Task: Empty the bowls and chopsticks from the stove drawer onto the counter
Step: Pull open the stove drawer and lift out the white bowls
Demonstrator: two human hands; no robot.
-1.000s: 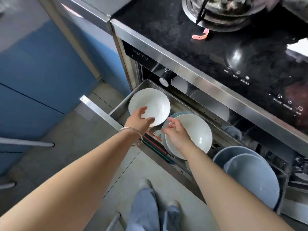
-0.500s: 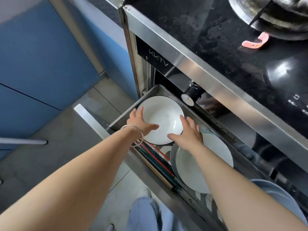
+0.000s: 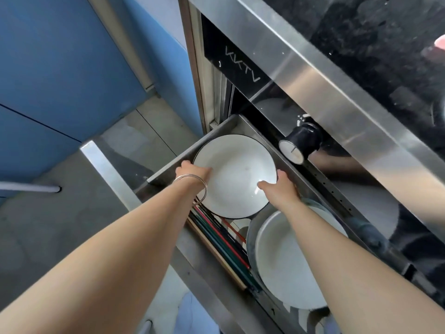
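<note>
Gripping one white bowl [image 3: 234, 173] in the drawer [image 3: 168, 168]: two hands, left hand [image 3: 192, 171], right hand [image 3: 279, 189], fingers clasping its rim.

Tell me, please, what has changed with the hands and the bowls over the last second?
The right hand left the second bowl and moved over to the black-rimmed white bowl. The left hand closed on that bowl's opposite rim, so both hands now grip it. The chopsticks and the second bowl stayed in the drawer.
</note>
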